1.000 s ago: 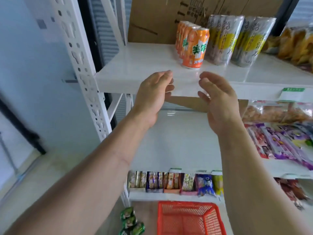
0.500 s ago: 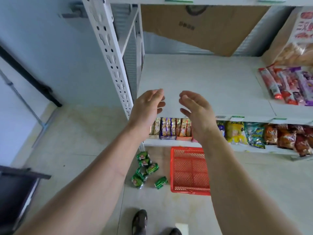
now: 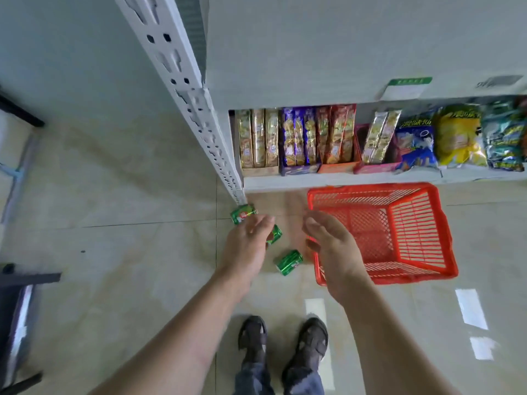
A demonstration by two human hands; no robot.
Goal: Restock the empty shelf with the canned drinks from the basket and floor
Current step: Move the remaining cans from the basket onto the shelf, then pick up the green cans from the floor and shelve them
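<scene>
View has tipped further down since half a second ago: the upper shelf levels and the purple snack packets are gone from view, and the person's two shoes [image 3: 282, 342] now show in full below the basket, where only their tips showed before.

Shelf unit [image 3: 328, 47]: the bare white board fills the top of the view; its back and right end are cut off. The row of snack boxes and bags [image 3: 328, 138] sits on the lowest level, directly behind the basket.

Red basket [image 3: 399, 232]: on the floor, same spot relative to the shelf as before. Mesh walls and bottom show; no load made out inside. Near-left corner hidden by the right hand.

Right hand [image 3: 333, 252]: lower than before, over the basket's left rim, fingers loosely extended, grasping nothing.

Left hand [image 3: 248, 246]: also lower, left of the basket, over the cans, fingers relaxed and blurred, nothing held. Contact with a can cannot be told.

Green cans: on the floor left of the basket. One [image 3: 289, 262] lies on its side in plain sight, just beside the basket. One [image 3: 242, 213] is at the foot of the shelf post, and one [image 3: 275, 234] peeks out past the left hand's fingers. Any others are hidden under that hand; count uncertain.
</scene>
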